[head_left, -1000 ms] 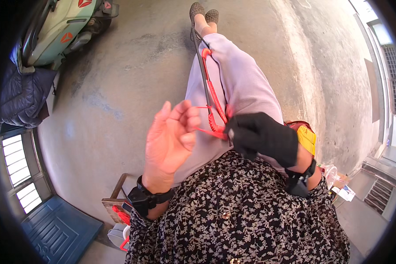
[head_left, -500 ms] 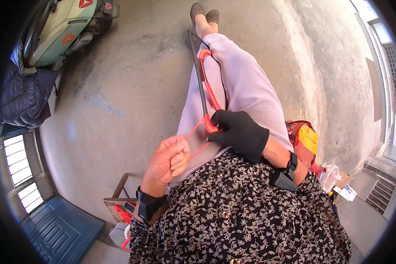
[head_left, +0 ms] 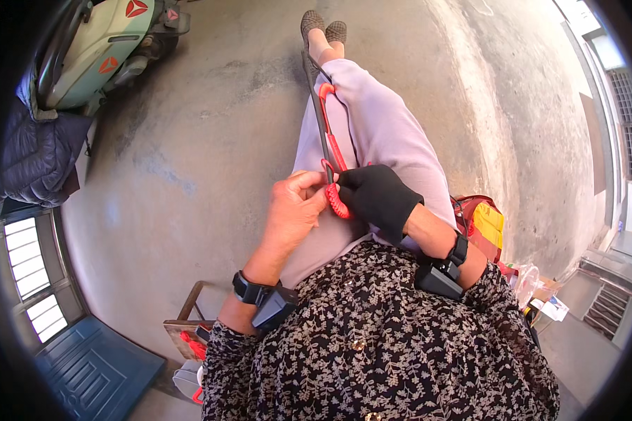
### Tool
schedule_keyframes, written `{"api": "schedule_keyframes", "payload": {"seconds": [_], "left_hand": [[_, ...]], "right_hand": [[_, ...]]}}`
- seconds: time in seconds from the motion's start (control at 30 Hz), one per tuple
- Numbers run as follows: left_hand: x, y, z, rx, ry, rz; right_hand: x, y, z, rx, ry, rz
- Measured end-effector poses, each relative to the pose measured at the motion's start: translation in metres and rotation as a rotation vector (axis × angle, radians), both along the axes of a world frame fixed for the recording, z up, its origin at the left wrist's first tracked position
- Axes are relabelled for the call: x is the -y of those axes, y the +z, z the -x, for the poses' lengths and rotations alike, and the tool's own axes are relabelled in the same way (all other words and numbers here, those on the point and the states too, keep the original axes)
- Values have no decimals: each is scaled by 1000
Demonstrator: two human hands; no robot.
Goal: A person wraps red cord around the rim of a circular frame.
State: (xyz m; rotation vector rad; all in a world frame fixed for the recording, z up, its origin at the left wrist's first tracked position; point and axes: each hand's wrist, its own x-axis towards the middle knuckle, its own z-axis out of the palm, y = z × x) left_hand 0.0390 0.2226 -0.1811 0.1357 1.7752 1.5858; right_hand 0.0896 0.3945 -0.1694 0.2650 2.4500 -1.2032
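Red cord coil (head_left: 338, 203) between both hands (head_left: 295, 208) (head_left: 383, 201)

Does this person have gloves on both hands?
No, a black glove covers the right hand, while the left hand is bare.

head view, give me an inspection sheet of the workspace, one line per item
surface: lap in pale lilac trousers, under the work
work in hand: dark rod with red cord wrapping around its near end; red strip alongside
clutter: red-and-yellow bag right of the legs; red bundle at lower left
hands: bare left hand and black-gloved right hand meet at the wrapping; exact grips unclear
cables: nothing clearly seen
surroundings: concrete floor; pale green scooter, dark padded jacket and blue panel at left
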Motion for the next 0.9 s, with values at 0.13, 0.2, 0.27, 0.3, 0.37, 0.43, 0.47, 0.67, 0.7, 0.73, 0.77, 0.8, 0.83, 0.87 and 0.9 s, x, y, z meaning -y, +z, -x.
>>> {"api": "schedule_keyframes", "payload": {"seconds": [0.13,0.2,0.27,0.3,0.37,0.43,0.47,0.67,0.7,0.73,0.77,0.8,0.83,0.87,0.9], "left_hand": [[9,-1,3,181,221,-132],[23,15,7,297,319,-262],[33,23,7,451,397,-481],[38,37,5,448,401,-474],[44,60,2,580,146,-651],[48,75,0,545,59,-686],[49,81,1,510,-29,-719],[38,57,0,-106,-102,40],[27,46,-6,-103,-102,34],[14,37,-12,-183,-101,25],[5,34,-15,-263,-102,31],[2,34,-14,-261,-105,27],[0,34,-13,-311,-143,158],[-1,35,-13,-362,-180,290],[1,31,-13,-362,-184,288]], "right_hand": [[-9,1,-5,-114,-31,164],[-8,15,-2,-126,-324,221],[-6,28,0,-270,-319,177],[-2,35,1,-416,-305,147],[6,32,7,-665,-189,50],[9,40,12,-792,151,51],[8,48,12,-562,144,226],[-7,67,3,-42,-279,846],[-7,63,-1,-17,-350,891],[-3,60,-4,1,-418,963],[-4,56,-5,6,-419,973],[-5,55,-7,42,-421,1010],[-6,55,-8,78,-421,1048],[-4,58,-10,77,-423,1046],[-3,63,-12,107,-396,1038]]}}
